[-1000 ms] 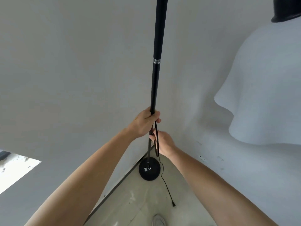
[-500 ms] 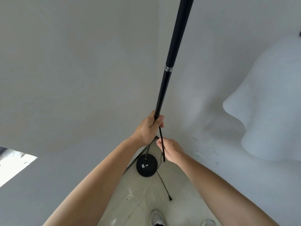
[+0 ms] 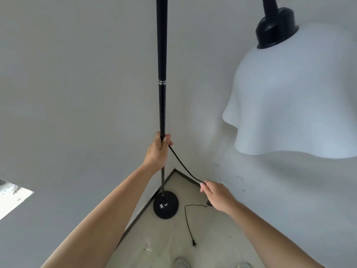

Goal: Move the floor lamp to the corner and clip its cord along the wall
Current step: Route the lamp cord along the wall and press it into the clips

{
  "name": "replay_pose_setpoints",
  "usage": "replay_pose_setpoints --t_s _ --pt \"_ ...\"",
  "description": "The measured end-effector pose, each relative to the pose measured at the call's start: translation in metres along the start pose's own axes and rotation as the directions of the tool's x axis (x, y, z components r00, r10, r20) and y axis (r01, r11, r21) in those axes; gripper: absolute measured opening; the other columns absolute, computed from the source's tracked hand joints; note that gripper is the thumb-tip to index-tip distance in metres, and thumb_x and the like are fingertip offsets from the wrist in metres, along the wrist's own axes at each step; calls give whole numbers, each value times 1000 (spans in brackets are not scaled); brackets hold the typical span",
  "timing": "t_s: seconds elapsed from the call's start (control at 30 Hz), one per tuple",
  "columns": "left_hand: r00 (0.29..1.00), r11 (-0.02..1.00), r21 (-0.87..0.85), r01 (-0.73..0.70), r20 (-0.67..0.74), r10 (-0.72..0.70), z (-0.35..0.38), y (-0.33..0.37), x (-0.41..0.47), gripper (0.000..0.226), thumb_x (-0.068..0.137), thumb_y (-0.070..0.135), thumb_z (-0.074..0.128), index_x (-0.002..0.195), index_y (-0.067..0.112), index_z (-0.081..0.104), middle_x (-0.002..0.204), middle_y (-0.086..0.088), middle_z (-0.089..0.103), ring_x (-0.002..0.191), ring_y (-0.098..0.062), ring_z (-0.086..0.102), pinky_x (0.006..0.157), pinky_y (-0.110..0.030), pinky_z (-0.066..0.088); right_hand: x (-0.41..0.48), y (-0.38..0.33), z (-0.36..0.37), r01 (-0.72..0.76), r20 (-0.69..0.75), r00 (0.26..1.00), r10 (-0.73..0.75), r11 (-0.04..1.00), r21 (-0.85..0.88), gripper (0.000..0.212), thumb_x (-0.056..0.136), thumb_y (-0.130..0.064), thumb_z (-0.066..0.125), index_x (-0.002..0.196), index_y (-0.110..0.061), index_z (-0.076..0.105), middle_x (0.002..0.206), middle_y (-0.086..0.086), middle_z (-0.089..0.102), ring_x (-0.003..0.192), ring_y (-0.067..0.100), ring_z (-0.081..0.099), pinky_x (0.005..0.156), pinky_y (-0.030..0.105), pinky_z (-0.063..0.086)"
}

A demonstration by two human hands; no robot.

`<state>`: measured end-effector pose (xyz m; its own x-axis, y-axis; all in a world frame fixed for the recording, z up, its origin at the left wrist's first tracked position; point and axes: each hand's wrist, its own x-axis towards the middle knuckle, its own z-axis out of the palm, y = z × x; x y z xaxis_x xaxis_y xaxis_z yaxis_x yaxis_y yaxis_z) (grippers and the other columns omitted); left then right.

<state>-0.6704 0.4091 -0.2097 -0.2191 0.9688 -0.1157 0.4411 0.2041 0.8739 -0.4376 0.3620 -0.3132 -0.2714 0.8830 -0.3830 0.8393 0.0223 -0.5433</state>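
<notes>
A black floor lamp stands upright in the room's corner, its pole rising from a round black base on the floor. My left hand is wrapped around the pole at mid height. The black cord runs from that hand down and right to my right hand, which pinches it near the right wall. Below that hand the cord loops on the floor and ends in a plug. The lamp's white wavy shade hangs at the upper right under a black cap.
Two grey walls meet at the corner, edged by a dark skirting strip. The floor is pale concrete. My shoes show at the bottom edge. A bright opening sits low in the left wall.
My right hand has pulled the cord away from the pole, out to the right toward the wall. The pole now stands straight up rather than tilted. The shade and its cap have come into fuller view.
</notes>
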Motion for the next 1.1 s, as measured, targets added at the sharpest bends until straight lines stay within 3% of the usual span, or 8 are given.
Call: replay_pose_setpoints --t_s 0.13,0.2,0.3,0.47,0.53,0.67,0.9,1.1 --pt "992 992 -22 123 -15 -124 9 -3 -17 55 94 62 35 117 13 47 91 3 53 90 -25 54 78 -37 42 -27 2 -19 82 -30 996 -83 996 -39 39 103 -44 29 94 -24 61 62 -3 56 61 15 58 69 35 50" --pt "988 986 -70 148 -32 -151 17 -5 -32 70 90 67 40 137 14 38 116 -1 54 117 -26 52 93 -38 42 -39 0 -28 120 -15 993 -120 992 -37 41 103 -46 29 94 -23 61 63 -7 54 59 12 55 66 32 47" --pt "955 951 -198 236 -131 -265 37 2 -57 85 88 67 46 152 15 22 155 -4 26 141 -24 30 114 -45 28 -53 -1 -38 157 30 988 -155 985 -71 54 99 -59 27 90 -16 58 75 -1 64 68 18 60 70 38 50" --pt "954 882 -407 238 -72 -291 65 12 -100 39 95 49 47 84 18 68 93 -2 67 85 -19 58 74 -32 46 -73 -2 -48 173 30 985 -172 985 -21 67 95 -67 25 82 -10 56 77 11 66 72 28 62 73 43 51" --pt "948 887 -400 231 -113 -298 74 16 -112 29 97 37 52 88 19 73 94 0 72 76 -14 56 66 -26 44 -80 0 -52 170 18 985 -171 983 73 63 97 -65 27 82 -13 61 72 8 65 66 24 62 69 38 50" --pt "904 855 -437 280 -181 -388 79 27 -113 19 93 34 62 92 21 75 88 6 69 73 -11 54 81 -33 49 -94 10 -57 182 91 975 -203 964 194 50 100 -56 31 94 -23 68 67 -1 58 62 14 58 70 33 50" --pt "810 779 -551 300 -284 -513 75 35 -107 21 87 30 67 99 15 76 76 2 64 62 -12 51 62 -26 48 -104 46 -53 131 161 969 -187 943 306 42 104 -42 32 97 -17 65 72 -2 64 75 12 63 73 25 44" --pt "866 778 -547 311 -174 -468 87 30 -120 19 94 29 60 92 15 73 85 0 67 71 -12 56 65 -27 47 -106 53 -44 120 75 984 -162 912 392 34 102 -41 33 113 -25 61 72 -2 58 73 13 62 83 32 49"
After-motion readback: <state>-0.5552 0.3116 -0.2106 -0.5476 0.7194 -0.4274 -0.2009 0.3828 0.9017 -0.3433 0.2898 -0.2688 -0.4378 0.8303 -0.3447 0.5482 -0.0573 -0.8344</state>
